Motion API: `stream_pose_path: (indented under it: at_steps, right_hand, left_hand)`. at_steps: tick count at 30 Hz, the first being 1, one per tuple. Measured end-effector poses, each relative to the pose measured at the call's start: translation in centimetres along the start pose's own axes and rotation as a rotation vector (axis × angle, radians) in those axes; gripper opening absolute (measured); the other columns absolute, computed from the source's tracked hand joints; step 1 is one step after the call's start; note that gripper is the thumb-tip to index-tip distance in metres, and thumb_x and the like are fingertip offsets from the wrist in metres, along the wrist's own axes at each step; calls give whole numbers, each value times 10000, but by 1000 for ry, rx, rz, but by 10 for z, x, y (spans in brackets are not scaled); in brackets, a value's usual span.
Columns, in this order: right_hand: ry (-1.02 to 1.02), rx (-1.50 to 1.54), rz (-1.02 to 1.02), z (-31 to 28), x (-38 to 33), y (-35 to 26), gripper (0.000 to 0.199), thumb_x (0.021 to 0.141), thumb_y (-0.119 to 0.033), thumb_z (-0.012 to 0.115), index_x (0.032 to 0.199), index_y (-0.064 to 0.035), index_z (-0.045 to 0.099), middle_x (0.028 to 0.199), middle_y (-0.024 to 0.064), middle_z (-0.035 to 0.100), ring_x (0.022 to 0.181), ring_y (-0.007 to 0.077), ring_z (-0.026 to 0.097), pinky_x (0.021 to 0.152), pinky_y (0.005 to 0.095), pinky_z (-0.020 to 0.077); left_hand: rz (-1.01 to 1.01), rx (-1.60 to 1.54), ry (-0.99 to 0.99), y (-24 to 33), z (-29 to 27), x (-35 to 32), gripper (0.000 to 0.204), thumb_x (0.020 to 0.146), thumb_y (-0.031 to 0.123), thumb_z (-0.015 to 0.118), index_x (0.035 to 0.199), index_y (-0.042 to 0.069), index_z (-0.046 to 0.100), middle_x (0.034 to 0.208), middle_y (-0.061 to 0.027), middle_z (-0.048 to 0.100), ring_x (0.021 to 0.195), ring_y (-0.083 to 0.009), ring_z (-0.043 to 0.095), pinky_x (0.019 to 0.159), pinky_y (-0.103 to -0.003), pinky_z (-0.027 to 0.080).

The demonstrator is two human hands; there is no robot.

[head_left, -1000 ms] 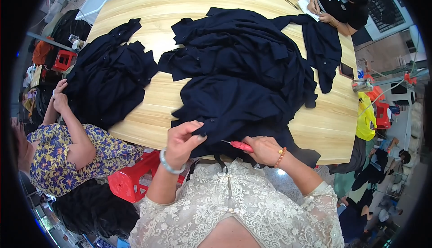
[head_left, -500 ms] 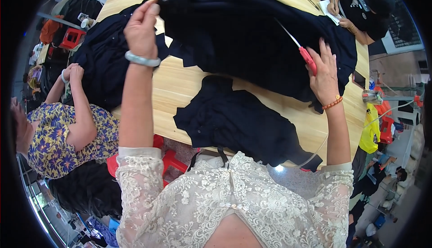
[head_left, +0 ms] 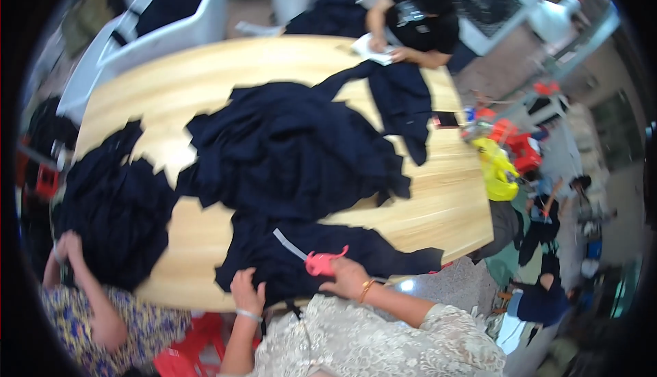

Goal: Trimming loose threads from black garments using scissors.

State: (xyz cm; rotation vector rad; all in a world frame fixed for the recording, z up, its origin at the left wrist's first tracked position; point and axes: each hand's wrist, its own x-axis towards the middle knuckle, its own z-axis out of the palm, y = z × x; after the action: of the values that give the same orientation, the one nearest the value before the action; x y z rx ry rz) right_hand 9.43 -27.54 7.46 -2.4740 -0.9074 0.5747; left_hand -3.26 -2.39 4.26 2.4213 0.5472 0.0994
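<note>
A dark navy garment (head_left: 369, 245) lies on the near edge of the wooden table, right in front of me. My left hand (head_left: 248, 293) rests at the left part of its near edge, fingers stretched and the thumb apart. In my right hand (head_left: 348, 280) is a pair of scissors (head_left: 321, 262) with red handles, its pale blades pointing away and left over the cloth. Some of the right fingers are hidden behind the handles. Just beyond lies a larger rumpled dark garment (head_left: 287, 148), touching or overlapping the near one.
At the left, a person in a flowered top (head_left: 82, 319) stands by another dark pile (head_left: 116, 206). Across the table (head_left: 452, 199), a person in black (head_left: 428, 21) has hands on white paper (head_left: 369, 48). A phone (head_left: 446, 120) lies near the right edge; white bins (head_left: 164, 42) stand beyond.
Both hands have come back toward me from the far garment, and my left hand has let go of it. That cloth now lies bunched mid-table. The view has shifted; the scissors moved nearer.
</note>
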Motion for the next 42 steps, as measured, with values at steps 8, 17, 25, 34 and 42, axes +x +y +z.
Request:
stream_pose_path:
  at_steps: [8, 17, 25, 34, 42]
  right_hand:
    - [157, 47, 85, -23, 10, 25, 188, 725, -97, 608, 885, -20, 549, 891, 203, 599, 860, 369, 599, 760, 434, 492]
    - [663, -12, 193, -125, 17, 70, 226, 697, -49, 598, 912, -40, 528, 892, 188, 571, 848, 397, 564, 712, 458, 467]
    - [363, -23, 293, -93, -4, 108, 308, 699, -39, 652, 996, -37, 571, 905, 200, 620, 866, 397, 585, 763, 447, 468]
    - [152, -233, 484, -100, 5, 112, 350, 712, -88, 677, 1039, -35, 564, 916, 229, 626, 861, 411, 594, 781, 463, 477]
    - [88, -278, 441, -90, 16, 64, 277, 807, -291, 622, 942, -50, 608, 796, 207, 643, 772, 383, 625, 702, 466, 500]
  left_hand:
    - [139, -245, 225, -30, -41, 35, 156, 673, -105, 485, 780, -17, 556, 750, -140, 501, 688, -284, 519, 657, -339, 443]
    - [145, -368, 640, -4, -95, 51, 132, 760, -71, 550, 866, 6, 529, 822, -82, 496, 765, -187, 516, 680, -266, 441]
    - [-161, -278, 202, -55, -48, 3, 121, 699, -79, 598, 777, -5, 542, 718, -127, 523, 613, -242, 547, 578, -312, 457]
    - [65, -60, 50, 18, -58, 29, 430, 652, 243, 786, 974, 28, 600, 909, -136, 586, 878, -315, 554, 765, -382, 450]
    - [-144, 240, 112, 33, 26, 64, 296, 716, 307, 705, 843, 71, 579, 847, -111, 559, 855, -306, 530, 718, -414, 432]
